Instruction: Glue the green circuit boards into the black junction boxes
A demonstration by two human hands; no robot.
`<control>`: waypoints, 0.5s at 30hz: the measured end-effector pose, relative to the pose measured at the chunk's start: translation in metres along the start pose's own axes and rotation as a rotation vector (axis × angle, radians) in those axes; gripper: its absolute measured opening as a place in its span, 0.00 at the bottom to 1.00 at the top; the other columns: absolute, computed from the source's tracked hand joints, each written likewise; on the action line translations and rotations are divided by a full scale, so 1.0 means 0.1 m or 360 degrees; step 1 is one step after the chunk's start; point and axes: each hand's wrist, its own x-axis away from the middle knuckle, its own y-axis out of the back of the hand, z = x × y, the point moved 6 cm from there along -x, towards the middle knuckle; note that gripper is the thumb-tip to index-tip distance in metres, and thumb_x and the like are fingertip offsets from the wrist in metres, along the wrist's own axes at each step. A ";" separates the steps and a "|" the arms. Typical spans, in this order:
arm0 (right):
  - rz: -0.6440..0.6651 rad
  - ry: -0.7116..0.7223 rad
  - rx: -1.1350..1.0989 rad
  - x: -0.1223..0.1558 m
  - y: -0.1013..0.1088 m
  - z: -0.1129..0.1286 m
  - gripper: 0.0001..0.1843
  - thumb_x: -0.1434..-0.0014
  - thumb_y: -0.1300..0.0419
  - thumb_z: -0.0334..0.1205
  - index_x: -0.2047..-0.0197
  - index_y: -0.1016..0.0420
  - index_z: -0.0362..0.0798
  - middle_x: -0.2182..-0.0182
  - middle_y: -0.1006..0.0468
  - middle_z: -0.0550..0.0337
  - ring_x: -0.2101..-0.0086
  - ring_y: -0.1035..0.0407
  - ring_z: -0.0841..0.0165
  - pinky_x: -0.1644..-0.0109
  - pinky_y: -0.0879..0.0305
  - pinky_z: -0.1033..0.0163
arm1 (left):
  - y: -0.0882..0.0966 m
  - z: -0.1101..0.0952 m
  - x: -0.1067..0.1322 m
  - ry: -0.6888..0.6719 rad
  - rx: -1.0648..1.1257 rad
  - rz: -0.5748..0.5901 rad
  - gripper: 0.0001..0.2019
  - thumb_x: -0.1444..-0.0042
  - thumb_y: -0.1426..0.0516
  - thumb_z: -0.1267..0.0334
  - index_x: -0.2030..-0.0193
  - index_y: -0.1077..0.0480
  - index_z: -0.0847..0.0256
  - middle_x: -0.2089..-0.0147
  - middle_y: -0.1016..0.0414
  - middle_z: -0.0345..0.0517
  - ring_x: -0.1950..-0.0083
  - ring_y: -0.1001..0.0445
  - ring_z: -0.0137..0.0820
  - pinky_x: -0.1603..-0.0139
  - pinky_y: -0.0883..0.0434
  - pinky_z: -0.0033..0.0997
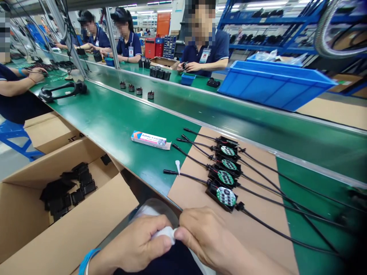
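Left hand [140, 244] clamped on a tube [165, 231], probably, right hand [208, 235] pinching its tip. Boards [226, 196] sit past the grip.

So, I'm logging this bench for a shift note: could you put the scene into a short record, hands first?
left hand: closed around a white tube
right hand: curled, thumb at the tube's narrow end; grip partly hidden
sheet: cardboard, on the green bench, under black housings with round boards and cables
slim box: printed, lying left of the sheet
carton: open, left of the bench, black parts inside
bin: blue, beyond the sheet
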 end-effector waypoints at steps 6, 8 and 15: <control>0.0072 0.0132 0.0135 0.01 -0.02 0.07 0.12 0.34 0.48 0.44 0.61 0.30 0.45 0.66 0.28 0.56 0.67 0.34 0.68 0.65 0.42 0.64 | -0.04 -0.01 0.03 0.0046 0.0101 0.0092 0.23 0.34 0.58 0.44 0.66 0.38 0.62 0.69 0.36 0.40 0.68 0.38 0.26 0.66 0.42 0.25; 0.0041 0.0123 0.0142 0.01 -0.05 0.09 0.16 0.32 0.54 0.40 0.67 0.32 0.45 0.72 0.29 0.56 0.72 0.37 0.69 0.69 0.45 0.63 | -0.03 -0.02 0.03 -0.0013 -0.0161 -0.0018 0.19 0.34 0.57 0.48 0.65 0.37 0.61 0.69 0.35 0.40 0.68 0.38 0.27 0.68 0.42 0.26; 0.0516 -0.0752 -0.0389 0.10 -0.27 -0.15 0.27 0.35 0.54 0.59 0.70 0.30 0.46 0.74 0.27 0.58 0.74 0.34 0.70 0.71 0.45 0.65 | 0.00 -0.13 0.13 -0.0319 -0.1101 -0.0473 0.10 0.36 0.51 0.55 0.59 0.35 0.58 0.68 0.32 0.41 0.70 0.34 0.32 0.70 0.44 0.31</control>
